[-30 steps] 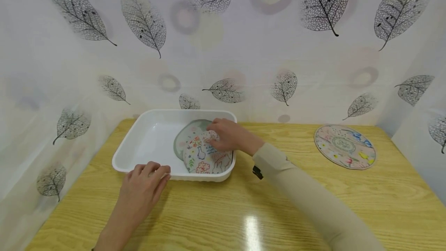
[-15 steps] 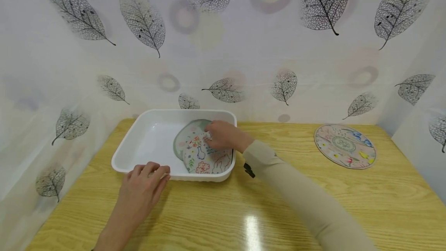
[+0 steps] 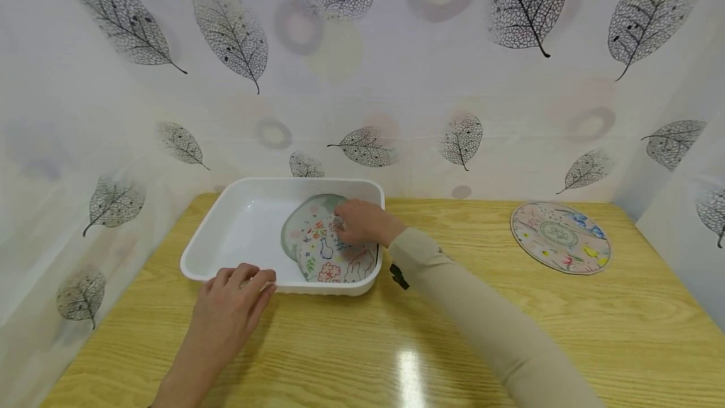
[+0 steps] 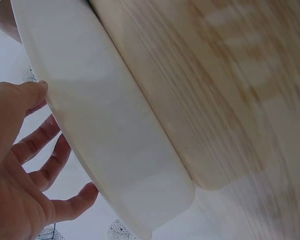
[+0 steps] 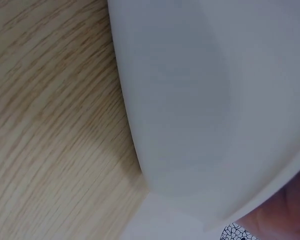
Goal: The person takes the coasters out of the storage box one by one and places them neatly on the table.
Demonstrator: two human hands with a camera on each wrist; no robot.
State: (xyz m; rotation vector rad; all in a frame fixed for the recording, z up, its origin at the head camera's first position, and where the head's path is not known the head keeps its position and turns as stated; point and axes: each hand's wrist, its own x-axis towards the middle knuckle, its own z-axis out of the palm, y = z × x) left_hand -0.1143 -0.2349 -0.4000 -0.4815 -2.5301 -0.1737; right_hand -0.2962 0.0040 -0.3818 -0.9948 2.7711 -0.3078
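Observation:
A white tray point(image 3: 238, 232) stands on the table. My left hand point(image 3: 240, 294) holds its front rim, and in the left wrist view the thumb and fingertips meet that rim. Two round mats overlap at the tray's right end. A green mat point(image 3: 292, 235) lies underneath, and a white printed mat point(image 3: 325, 257) with a vase, flowers and a rabbit lies on top. My right hand point(image 3: 365, 222) reaches over the tray's right side, its bent fingers at the upper part of the white mat. Its fingertips are partly hidden, so whether they pinch the mat cannot be told.
Farther right lies a round floral mat point(image 3: 561, 238) flat on the wooden table point(image 3: 453, 332). A pale curtain point(image 3: 408, 80) printed with dark leaves hangs behind and at both sides.
My right hand has shifted slightly left over the white printed mat, its forearm following. The left hand, tray and mats stay practically where they were.

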